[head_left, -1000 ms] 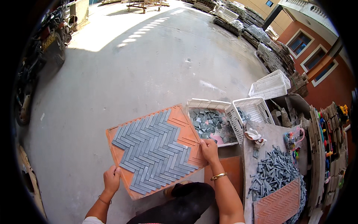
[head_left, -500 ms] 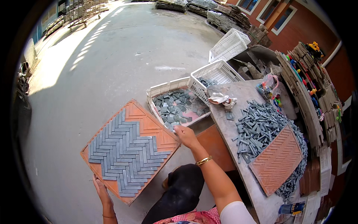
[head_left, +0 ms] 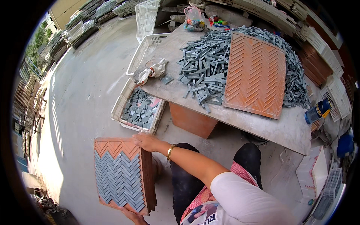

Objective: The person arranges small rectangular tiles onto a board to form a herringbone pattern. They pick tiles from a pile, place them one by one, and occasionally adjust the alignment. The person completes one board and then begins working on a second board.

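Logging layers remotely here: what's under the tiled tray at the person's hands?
Under the tiled tray, layered brown edges show along its right side, apparently a stack of similar trays. Their upper faces are covered, so what lies between them can't be seen.

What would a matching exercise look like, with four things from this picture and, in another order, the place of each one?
Things:
1. Tiled orange board
2. Bare orange board
3. Blue container
4. Gold bracelet

Places:
A. by the right edge of the table
B. on the right wrist
C. touched by the left hand and right hand
D. over the pile of grey strips

Pairs: 1-C, 2-D, 3-A, 4-B
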Available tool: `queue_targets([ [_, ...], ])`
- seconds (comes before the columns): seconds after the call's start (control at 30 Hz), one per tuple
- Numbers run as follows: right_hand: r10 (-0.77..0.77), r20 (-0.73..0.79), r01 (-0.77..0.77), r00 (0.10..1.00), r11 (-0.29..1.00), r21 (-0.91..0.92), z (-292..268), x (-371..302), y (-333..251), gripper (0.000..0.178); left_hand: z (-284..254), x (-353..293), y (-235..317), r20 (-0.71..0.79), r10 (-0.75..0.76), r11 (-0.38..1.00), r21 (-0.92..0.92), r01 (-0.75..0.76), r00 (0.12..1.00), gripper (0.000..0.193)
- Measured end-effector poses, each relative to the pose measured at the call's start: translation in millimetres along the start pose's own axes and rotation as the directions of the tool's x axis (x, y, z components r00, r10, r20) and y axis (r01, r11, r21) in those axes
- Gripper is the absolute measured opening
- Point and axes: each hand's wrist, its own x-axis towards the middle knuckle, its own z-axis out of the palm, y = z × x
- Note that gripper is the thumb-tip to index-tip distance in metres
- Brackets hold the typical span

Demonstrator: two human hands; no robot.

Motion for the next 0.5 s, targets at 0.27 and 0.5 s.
queue_targets([
  [0.27,0.247,-0.505,0.237,0.827,0.661,0.712,-115.5,-111.1,36.0,0.033,-14.2,25.8,-2.7,0.032,0.096,0.980,0.174,-0.100,0.995,0.062],
  [0.5,0.795,-0.567,0.681,0.215,0.294,0.671,-236.1,-259.5,73.9,0.033,52.3,10.2,49.9,-0.149,0.561,0.717,0.579,-0.388,0.814,0.052],
])
